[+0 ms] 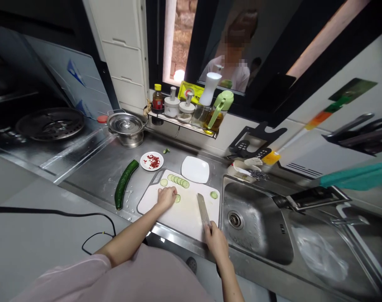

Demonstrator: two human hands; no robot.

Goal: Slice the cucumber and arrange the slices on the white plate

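Note:
My left hand [166, 196] rests curled on the white cutting board [184, 212], its fingers closed over a cucumber piece whose cut end [177, 198] shows at the fingertips. My right hand [216, 241] grips the handle of a knife [203, 211], blade pointing away over the board, a little right of the left hand. A row of cucumber slices [178, 180] lies at the board's far edge, one more slice [213, 194] at its right edge. A whole cucumber [124, 183] lies on the counter left of the board.
Beyond the board sit a small plate of chopped red chilli [151, 161] and an empty white dish [195, 169]. A steel pot [126, 128] and a condiment rack [184, 119] stand at the back. A sink [257, 222] is to the right, a stove [49, 123] far left. A black cable [84, 218] crosses the counter's front.

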